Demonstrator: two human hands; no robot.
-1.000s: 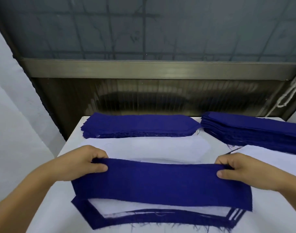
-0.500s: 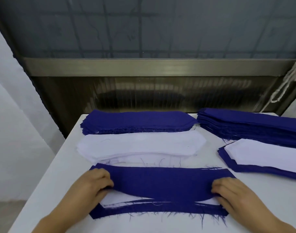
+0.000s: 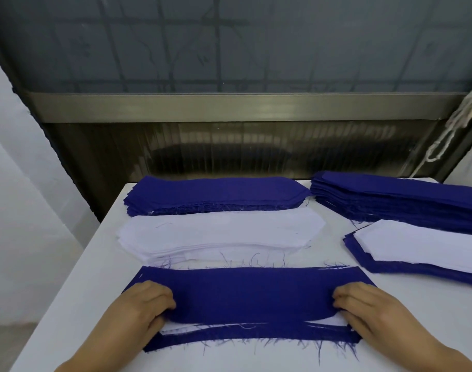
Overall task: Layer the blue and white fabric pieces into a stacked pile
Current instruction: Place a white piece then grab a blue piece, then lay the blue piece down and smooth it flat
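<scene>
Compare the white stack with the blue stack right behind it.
The white stack is pale and sits nearer; the blue stack is dark and lies at the table's far edge. The white stack's layers fan out at the front; the blue stack's look tighter. Both are long, with angled ends.

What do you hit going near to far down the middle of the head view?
Blue piece held by both hands → white fabric stack → blue fabric stack → window sill rail.

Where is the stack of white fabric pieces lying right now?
The white stack lies mid-table in the head view, between the far blue stack and the near blue piece.
</scene>
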